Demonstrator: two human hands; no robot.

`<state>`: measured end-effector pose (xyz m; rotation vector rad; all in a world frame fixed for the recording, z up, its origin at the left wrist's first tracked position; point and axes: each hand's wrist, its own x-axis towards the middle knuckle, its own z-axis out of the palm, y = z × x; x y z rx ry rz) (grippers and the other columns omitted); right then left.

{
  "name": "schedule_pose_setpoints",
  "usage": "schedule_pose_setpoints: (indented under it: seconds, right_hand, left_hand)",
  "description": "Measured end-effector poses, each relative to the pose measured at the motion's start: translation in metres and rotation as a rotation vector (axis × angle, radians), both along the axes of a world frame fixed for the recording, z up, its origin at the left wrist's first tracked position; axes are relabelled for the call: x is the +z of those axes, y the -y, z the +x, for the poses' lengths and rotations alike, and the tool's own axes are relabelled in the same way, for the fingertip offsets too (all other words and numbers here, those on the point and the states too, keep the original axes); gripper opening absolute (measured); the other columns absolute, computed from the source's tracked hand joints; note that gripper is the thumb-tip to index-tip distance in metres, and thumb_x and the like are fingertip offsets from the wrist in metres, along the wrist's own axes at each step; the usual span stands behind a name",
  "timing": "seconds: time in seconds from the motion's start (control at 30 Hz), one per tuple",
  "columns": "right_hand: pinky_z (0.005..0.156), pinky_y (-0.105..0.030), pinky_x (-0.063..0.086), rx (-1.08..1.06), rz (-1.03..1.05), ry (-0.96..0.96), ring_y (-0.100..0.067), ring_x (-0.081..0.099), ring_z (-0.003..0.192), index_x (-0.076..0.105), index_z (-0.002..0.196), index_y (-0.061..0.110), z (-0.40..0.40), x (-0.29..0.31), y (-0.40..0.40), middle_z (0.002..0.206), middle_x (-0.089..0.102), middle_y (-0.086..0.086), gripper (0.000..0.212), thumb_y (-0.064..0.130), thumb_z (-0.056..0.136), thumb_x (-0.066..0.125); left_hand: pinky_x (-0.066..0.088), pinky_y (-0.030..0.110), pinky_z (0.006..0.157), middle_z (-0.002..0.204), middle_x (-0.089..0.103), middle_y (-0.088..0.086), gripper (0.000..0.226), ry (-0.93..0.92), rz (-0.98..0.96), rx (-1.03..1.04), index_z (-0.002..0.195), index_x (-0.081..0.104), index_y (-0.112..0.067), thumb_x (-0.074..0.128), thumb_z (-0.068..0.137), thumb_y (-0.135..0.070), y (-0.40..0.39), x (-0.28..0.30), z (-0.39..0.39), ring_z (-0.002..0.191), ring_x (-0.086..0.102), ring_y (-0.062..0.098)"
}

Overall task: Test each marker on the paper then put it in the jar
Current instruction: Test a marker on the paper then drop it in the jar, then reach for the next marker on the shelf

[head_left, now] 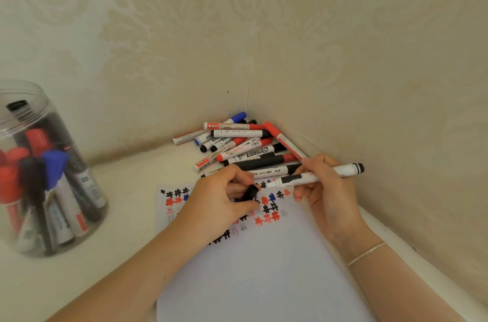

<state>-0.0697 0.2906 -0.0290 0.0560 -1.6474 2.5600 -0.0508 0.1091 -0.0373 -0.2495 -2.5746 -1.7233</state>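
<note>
Holding an uncapped white marker [314,176] with a black label, the right hand [324,189] has its fingers curled round the barrel, tip over the paper [264,269] near the worktop's [126,189] far corner. Left hand [219,203] pinches its black cap [249,193]. Paper's covered in red, black and blue scribbles. Clear jar [39,163] at the left edge holds a bunch already; too jumbled to count, same for the corner pile [245,145].
</note>
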Motion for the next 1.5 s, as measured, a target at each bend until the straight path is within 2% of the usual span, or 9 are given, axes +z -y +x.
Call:
schedule_pose_setpoints:
  seconds: [0.3,0.5,0.6,0.77,1.0,1.1,1.23,1.33,1.5]
  right_hand:
    - [0.043,-0.025,0.046,0.085,0.247,-0.015,-0.02,0.052,0.039,0.058,0.063,0.002,-0.001,-0.005,0.003,0.059,0.063,-0.015,0.02,0.007,0.08,0.068]
    - [0.066,-0.034,0.057,0.358,-0.034,0.067,-0.036,0.07,0.083,0.071,0.073,-0.001,-0.004,-0.003,-0.006,0.09,0.07,-0.027,0.042,0.042,0.068,0.073]
    - [0.054,-0.03,0.053,0.298,-0.009,0.078,-0.031,0.066,0.064,0.068,0.072,0.0,-0.004,-0.001,-0.005,0.077,0.068,-0.023,0.041,0.041,0.077,0.066]
    - [0.034,-0.018,0.025,-0.122,0.112,0.066,-0.014,0.033,0.03,0.053,0.061,0.007,-0.006,-0.004,-0.003,0.045,0.042,-0.004,0.035,0.023,0.091,0.058]
    - [0.035,-0.014,0.023,-0.072,0.302,0.008,-0.006,0.025,0.031,0.039,0.055,0.006,-0.004,-0.001,0.014,0.036,0.029,0.005,0.047,0.02,0.099,0.046]
    - [0.037,-0.018,0.025,-0.106,0.379,-0.028,-0.005,0.028,0.033,0.041,0.056,0.008,-0.006,-0.001,0.017,0.037,0.032,0.008,0.045,0.02,0.099,0.047]
    - [0.046,-0.029,0.038,-0.251,0.742,-0.185,-0.009,0.044,0.048,0.053,0.073,0.015,-0.009,-0.003,0.023,0.054,0.052,0.006,0.027,0.032,0.094,0.053]
    - [0.066,-0.028,0.045,-0.185,1.285,-0.381,-0.01,0.055,0.077,0.059,0.093,0.023,-0.013,0.001,0.028,0.087,0.061,0.008,0.007,0.022,0.092,0.052]
    - [0.088,-0.029,0.037,0.043,1.959,-0.54,-0.019,0.049,0.111,0.055,0.115,0.021,-0.024,0.017,0.052,0.118,0.055,0.002,0.026,0.02,0.089,0.05]
  left_hand:
    - [0.044,0.005,0.085,0.101,0.069,-0.018,0.028,-0.151,-0.116,-0.045,0.096,0.068,-0.028,0.078,0.076,-0.012,0.0,-0.006,0.0,0.094,0.062,-0.009]
    - [0.047,0.016,0.058,0.08,0.067,-0.016,0.022,-0.094,0.034,-0.146,0.113,0.062,-0.029,0.055,0.093,-0.022,0.005,0.007,0.008,0.066,0.06,0.0]
    - [0.037,0.013,0.05,0.065,0.058,-0.022,0.018,-0.085,0.033,-0.173,0.109,0.063,-0.025,0.051,0.095,-0.021,0.002,0.007,0.011,0.054,0.049,-0.001]
    - [0.031,0.013,0.047,0.053,0.046,-0.017,0.016,-0.07,0.029,-0.073,0.087,0.061,-0.018,0.049,0.095,-0.023,0.002,0.007,0.006,0.047,0.037,0.002]
    - [0.034,0.014,0.047,0.05,0.043,-0.013,0.03,-0.095,-0.003,0.006,0.073,0.053,-0.019,0.05,0.087,-0.046,-0.001,0.004,0.0,0.044,0.038,0.003]
    - [0.038,0.016,0.052,0.061,0.05,0.002,0.026,-0.119,0.037,0.048,0.077,0.056,-0.017,0.052,0.091,-0.038,0.003,0.006,0.0,0.054,0.044,0.012]
    - [0.039,0.012,0.052,0.063,0.059,-0.013,0.015,-0.312,0.011,0.148,0.082,0.057,-0.016,0.061,0.088,-0.029,0.009,0.03,0.008,0.054,0.052,0.002]
    - [0.042,0.022,0.045,0.059,0.058,-0.008,0.018,-0.634,-0.2,0.251,0.081,0.051,-0.02,0.061,0.088,-0.033,0.025,0.064,0.02,0.053,0.056,0.011]
    - [0.038,0.027,0.049,0.056,0.05,-0.004,0.018,-0.878,-0.31,0.535,0.078,0.048,-0.016,0.06,0.088,-0.025,0.07,0.13,0.036,0.056,0.048,0.017]
